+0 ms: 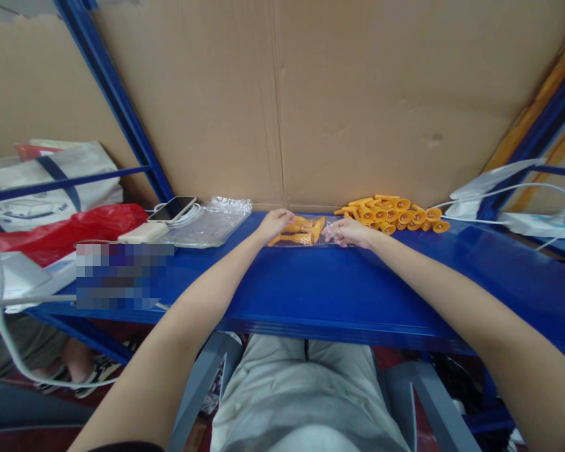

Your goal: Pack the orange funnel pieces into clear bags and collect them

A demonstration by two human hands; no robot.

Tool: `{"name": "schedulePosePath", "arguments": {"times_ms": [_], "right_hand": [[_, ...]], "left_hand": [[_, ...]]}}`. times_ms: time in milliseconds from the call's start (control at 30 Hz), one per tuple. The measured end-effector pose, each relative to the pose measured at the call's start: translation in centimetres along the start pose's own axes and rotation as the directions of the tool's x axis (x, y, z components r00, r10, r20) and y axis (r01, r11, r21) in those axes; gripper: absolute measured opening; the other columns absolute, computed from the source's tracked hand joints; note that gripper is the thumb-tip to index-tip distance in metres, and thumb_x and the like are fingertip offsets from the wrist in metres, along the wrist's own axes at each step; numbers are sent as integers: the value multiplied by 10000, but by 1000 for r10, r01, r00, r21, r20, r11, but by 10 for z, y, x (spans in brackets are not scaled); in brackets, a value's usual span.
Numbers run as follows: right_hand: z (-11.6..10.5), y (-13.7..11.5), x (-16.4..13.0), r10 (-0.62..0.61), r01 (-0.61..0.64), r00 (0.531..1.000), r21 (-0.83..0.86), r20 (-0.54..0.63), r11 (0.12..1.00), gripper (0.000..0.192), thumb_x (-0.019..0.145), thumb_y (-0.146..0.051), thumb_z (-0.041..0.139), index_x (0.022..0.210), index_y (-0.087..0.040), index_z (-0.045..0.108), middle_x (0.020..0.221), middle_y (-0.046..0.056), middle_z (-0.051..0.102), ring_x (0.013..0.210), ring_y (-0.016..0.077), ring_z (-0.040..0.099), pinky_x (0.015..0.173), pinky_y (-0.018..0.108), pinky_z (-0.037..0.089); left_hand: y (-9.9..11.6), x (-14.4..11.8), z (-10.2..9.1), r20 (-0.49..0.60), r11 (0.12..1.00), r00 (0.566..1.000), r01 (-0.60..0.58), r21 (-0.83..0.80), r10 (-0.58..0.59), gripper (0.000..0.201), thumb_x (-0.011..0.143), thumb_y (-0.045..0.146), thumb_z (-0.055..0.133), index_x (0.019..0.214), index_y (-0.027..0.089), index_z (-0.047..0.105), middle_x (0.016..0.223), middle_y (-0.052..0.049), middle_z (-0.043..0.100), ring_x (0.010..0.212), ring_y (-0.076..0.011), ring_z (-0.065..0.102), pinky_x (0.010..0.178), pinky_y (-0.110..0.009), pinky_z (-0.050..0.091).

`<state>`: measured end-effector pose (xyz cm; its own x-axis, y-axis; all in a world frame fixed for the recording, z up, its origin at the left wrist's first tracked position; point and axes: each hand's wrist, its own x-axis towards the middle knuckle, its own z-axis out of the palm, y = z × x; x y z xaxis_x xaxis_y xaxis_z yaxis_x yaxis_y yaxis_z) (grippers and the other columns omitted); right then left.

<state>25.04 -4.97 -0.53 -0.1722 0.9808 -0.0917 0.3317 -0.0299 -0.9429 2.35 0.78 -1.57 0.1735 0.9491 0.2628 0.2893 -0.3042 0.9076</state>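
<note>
A small clear plastic bag (305,233) with a few orange plastic parts inside lies on the blue shelf (339,282) against the cardboard wall. My left hand (274,223) grips the bag's left end, fingers on the orange parts. My right hand (347,232) pinches the bag's right end. To the right of my right hand lies a pile of several loose orange plastic parts (395,215) with round cup ends.
A stack of clear bags (211,221) lies left of my hands, with a phone (172,208), a white power bank (144,233) and cables beside it. A red bag (61,233) sits far left. White items and a cable (513,188) occupy the right. Another person's leg (70,364) shows lower left.
</note>
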Motion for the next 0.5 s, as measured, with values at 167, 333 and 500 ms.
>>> {"name": "schedulePosePath", "arguments": {"times_ms": [167,333,500], "right_hand": [[-23,-2,6,-177,149,959,-137,-222,979,187,881,-168,645,695,-163,622,661,36,634,473,78,477,463,212,395],[-45,4,13,-457,123,833,-699,-313,704,155,883,-108,562,778,-177,654,914,108,712,889,218,645,826,324,498],[-37,13,8,-432,66,896,-927,-108,370,172,876,-195,580,983,-160,710,1167,181,672,1173,328,567,986,416,441]], "left_hand": [[-5,2,-3,40,969,996,-83,235,75,139,870,193,562,837,171,695,1008,-69,759,1054,-226,673,991,-339,490],[-2,-3,-8,90,856,985,-172,488,146,209,886,217,541,970,185,729,1027,-64,759,1032,-245,678,1005,-360,488],[-7,1,-13,128,802,978,-209,560,166,226,888,192,514,964,172,726,1087,-99,741,1116,-263,656,1063,-383,452]]}}
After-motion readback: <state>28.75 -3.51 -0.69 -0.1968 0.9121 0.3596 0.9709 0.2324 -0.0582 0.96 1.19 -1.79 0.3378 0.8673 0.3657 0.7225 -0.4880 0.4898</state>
